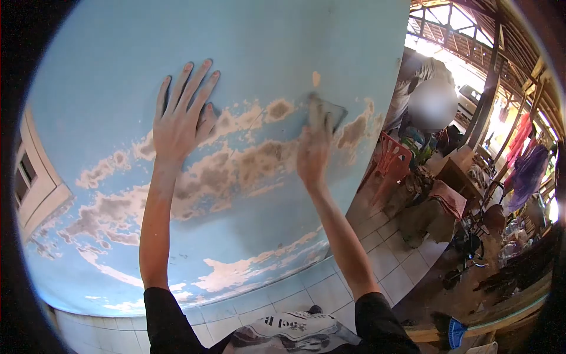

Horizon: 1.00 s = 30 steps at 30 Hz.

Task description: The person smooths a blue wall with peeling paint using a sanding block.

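Observation:
A light blue wall (265,47) with worn patches of beige and grey fills most of the view. Flat against it at the upper left rests my left hand (181,121), fingers spread and holding nothing. To the right, my right hand (315,141) presses a greyish sheet (335,114) to the wall beside the patches. The fingers of this hand are blurred, and the sheet's far corner sticks out to their right.
A framed window (36,174) is at the left edge. Pale tiles (330,293) run below the wall. At the right are a person in light clothing (433,74), a red plastic chair (394,159), cluttered items and a blue brush (456,332).

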Available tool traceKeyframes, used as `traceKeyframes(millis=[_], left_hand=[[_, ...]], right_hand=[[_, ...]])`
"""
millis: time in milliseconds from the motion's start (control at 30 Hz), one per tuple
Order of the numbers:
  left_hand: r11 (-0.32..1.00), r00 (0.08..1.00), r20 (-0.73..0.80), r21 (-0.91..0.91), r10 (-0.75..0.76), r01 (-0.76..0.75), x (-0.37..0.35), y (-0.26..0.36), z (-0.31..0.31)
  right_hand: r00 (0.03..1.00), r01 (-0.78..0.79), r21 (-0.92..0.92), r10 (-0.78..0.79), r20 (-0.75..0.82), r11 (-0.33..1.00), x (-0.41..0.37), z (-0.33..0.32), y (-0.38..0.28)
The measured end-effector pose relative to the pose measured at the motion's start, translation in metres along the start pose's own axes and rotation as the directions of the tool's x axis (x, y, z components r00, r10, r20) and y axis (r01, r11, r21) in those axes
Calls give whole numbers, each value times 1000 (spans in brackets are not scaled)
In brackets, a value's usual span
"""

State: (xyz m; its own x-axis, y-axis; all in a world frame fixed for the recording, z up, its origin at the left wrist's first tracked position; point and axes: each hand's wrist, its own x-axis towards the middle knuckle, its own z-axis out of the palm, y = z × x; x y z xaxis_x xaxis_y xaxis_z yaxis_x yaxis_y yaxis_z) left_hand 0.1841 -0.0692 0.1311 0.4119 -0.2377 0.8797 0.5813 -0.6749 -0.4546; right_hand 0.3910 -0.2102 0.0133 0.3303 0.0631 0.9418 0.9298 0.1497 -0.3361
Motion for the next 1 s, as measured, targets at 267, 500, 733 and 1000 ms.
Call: traceKeyframes(millis=[267, 500, 733, 1000], left_hand=[[998, 998, -55, -62, 10, -13, -1, -2, 3], [995, 998, -67, -104, 4, -11, -4, -6, 8], [943, 993, -114, -324, 39, -75, -9, -8, 4], [900, 990, -142, -433, -13, -50, -45, -10, -12]], right_hand=[[972, 26, 115, -52, 229, 993, -24, 2, 3], [593, 574, 68, -471, 653, 816, -50, 14, -26], [986, -162, -42, 163, 19, 986, -73, 34, -16], [900, -433, 62, 428, 85, 899, -88, 20, 15]])
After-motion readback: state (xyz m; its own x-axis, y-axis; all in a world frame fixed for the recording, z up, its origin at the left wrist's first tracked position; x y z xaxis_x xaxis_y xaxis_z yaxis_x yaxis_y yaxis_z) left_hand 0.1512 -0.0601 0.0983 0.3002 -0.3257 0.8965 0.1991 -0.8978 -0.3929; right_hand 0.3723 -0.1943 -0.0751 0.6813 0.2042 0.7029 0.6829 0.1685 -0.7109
